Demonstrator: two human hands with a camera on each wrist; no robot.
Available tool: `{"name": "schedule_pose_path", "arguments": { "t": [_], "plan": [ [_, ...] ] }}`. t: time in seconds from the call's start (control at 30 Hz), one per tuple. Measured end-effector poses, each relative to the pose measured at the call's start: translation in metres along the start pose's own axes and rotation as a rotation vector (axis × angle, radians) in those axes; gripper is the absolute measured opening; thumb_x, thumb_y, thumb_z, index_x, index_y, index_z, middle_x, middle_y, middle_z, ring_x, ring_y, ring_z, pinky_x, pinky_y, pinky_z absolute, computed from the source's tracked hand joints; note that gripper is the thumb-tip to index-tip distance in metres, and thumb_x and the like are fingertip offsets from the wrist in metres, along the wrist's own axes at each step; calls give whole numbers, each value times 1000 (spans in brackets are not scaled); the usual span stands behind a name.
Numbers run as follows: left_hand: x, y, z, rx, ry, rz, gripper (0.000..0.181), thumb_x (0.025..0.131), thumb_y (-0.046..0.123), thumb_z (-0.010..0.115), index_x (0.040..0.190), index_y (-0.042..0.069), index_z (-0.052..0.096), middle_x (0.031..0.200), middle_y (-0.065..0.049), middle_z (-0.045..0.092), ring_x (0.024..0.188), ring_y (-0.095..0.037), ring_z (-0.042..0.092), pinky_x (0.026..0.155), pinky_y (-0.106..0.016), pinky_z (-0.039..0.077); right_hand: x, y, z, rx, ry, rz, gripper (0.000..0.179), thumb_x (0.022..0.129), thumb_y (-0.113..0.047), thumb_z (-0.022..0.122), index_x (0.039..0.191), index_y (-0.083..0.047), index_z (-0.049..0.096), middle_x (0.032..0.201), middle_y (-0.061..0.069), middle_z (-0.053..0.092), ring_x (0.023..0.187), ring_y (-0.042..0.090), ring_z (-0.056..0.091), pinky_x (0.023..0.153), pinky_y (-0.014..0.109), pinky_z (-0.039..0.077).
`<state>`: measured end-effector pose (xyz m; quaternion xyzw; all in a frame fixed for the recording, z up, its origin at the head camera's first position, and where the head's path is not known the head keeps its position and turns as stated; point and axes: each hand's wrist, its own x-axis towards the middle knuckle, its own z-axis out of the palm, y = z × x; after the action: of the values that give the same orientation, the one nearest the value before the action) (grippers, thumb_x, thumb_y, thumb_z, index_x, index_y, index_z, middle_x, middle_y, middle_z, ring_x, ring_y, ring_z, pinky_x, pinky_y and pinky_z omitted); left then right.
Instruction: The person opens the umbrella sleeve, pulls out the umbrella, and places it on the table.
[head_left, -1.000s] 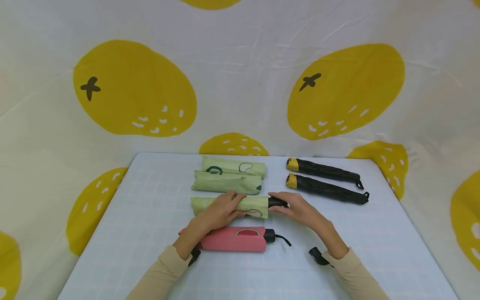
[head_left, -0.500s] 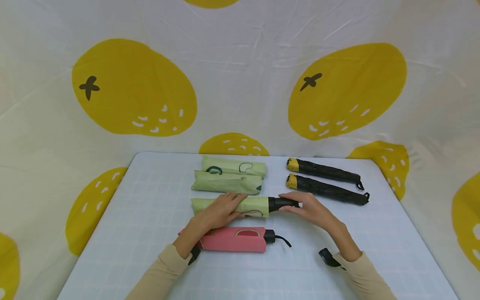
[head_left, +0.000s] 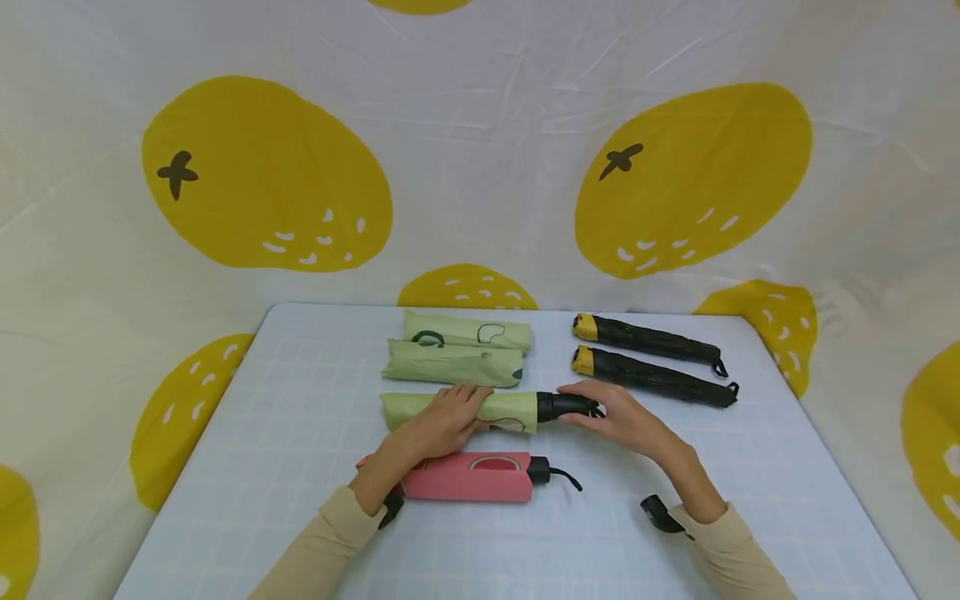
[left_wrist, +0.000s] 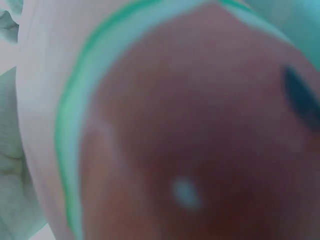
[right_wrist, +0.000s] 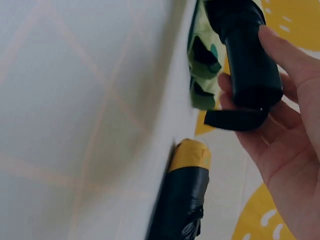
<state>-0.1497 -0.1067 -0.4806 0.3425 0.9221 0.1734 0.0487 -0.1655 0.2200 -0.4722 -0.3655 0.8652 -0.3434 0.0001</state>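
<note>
A folding umbrella in a pale green sleeve (head_left: 510,412) lies across the middle of the table, its black handle (head_left: 551,406) sticking out at the right. My left hand (head_left: 444,422) grips the sleeve from above, covering part of it. The handle's end is pinched between thumb and fingers of my right hand (head_left: 617,417). The right wrist view shows the black handle (right_wrist: 252,65) with its strap loop hanging below. Under my left forearm lies a pink watermelon-print umbrella (head_left: 472,483) with a black handle and cord; its blurred print (left_wrist: 175,125) fills the left wrist view.
Behind are a green printed sleeve-like bundle (head_left: 502,333) and a second one (head_left: 457,364), side by side. Two black folded umbrellas with yellow ends lie at the back right, a farther one (head_left: 652,339) and a nearer one (head_left: 660,379). A lemon-print cloth (head_left: 480,167) hangs behind the table.
My right hand has moved right with the black handle, and more of the handle shows outside the green sleeve. In the last half second both hands have hardly moved. The left stays on the sleeve.
</note>
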Motion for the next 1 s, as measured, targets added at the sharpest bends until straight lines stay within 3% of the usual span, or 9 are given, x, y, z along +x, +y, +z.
{"name": "schedule_pose_path", "arguments": {
  "t": [0.17,0.33,0.63,0.83,1.0],
  "plan": [
    [1,2,1,20,3,4,49,104,24,63,146,4,47,130,-14,56,122,-31,54,103,-51,45,5,-3,6,-44,-10,-43,45,89,-15,83,130,-4,68,124,4,70,111,18,65,90,40,55],
    [3,4,4,49,-9,-10,47,104,25,64,144,7,48,128,-12,56,120,-30,54,102,-51,45,10,-9,13,-53,-60,-14,48,91,-19,81,134,-5,66,127,2,69,117,20,64,98,44,53],
    [3,6,3,73,-21,-8,45,103,24,65,142,7,49,126,-11,56,119,-29,54,102,-50,45,11,-9,23,-105,-102,-11,53,94,-24,78,140,-3,61,131,7,68,121,25,64,99,46,52],
    [3,6,3,57,-22,-21,48,103,25,64,145,7,48,130,-11,56,122,-29,53,105,-50,44,9,-8,27,-125,-20,-64,51,91,-17,80,136,0,63,127,9,70,117,26,66,96,46,54],
    [2,5,2,28,20,1,50,102,24,66,145,5,49,131,-13,57,124,-30,54,106,-50,44,8,-6,28,-139,73,-127,51,86,-11,84,132,1,66,124,10,71,114,27,68,93,45,56]
  ]
}}
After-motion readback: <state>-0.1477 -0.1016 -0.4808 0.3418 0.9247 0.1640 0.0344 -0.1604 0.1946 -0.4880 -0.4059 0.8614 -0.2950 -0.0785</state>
